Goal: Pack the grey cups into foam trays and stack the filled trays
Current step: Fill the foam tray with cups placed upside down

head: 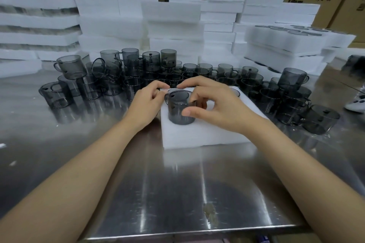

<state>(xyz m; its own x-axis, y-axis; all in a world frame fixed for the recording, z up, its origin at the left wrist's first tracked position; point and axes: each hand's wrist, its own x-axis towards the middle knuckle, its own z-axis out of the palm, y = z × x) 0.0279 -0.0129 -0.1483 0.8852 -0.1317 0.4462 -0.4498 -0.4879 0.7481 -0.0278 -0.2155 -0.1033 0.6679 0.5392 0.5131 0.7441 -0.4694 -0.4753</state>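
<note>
Where foam stacks [173, 25] back the steel table [177, 193], left grip [148, 102] and right grip [215, 104] clasp one grey cup [177, 108].

2 bare hands show, the left hand [147, 102] and the right hand [215, 104]. Behind each wrist the left forearm [79, 173] and the right forearm [296, 163] run uncovered to the lower edge. The right thumbnail [185, 113] is short and plain.

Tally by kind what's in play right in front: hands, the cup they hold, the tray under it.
Hands: 2 (left hand, right hand)
Held grey cup: 1
White foam tray beneath: 1
Total: 4
</note>
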